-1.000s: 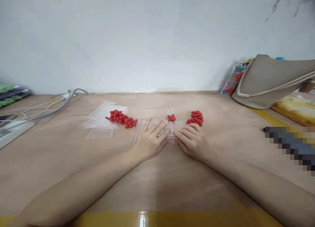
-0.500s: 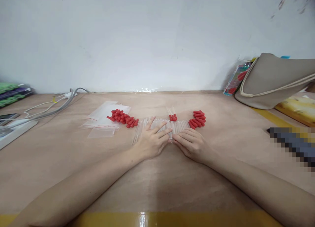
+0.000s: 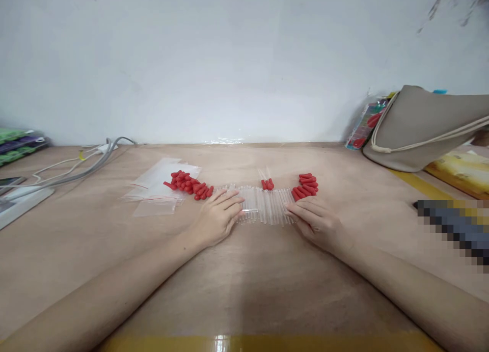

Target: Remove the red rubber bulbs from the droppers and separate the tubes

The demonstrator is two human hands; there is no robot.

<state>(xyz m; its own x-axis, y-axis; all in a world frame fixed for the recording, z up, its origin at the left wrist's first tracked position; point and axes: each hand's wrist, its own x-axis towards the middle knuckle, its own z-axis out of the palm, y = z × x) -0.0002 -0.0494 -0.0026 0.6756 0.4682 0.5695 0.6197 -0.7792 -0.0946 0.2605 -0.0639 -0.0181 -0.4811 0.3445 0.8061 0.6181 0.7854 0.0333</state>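
A row of several clear glass tubes [image 3: 265,205] lies side by side on the brown table [image 3: 244,280]. My left hand [image 3: 216,220] rests flat at the row's left end, fingers stretched out and touching the tubes. My right hand [image 3: 319,220] lies flat at the right end, fingers extended against the tubes. A pile of red rubber caps [image 3: 189,184] sits behind my left hand, another red cap pile [image 3: 305,185] behind my right hand. Two or three capped tubes [image 3: 267,181] lie just behind the row.
Clear zip bags [image 3: 158,186] lie left of the caps. Cables [image 3: 76,168] and a white power strip [image 3: 21,201] are at far left. A beige bag [image 3: 424,128], a colourful packet [image 3: 362,125] and a yellow box [image 3: 458,171] stand at right.
Both hands have slid apart from the middle of the tube row to its two ends, uncovering the tubes between them.
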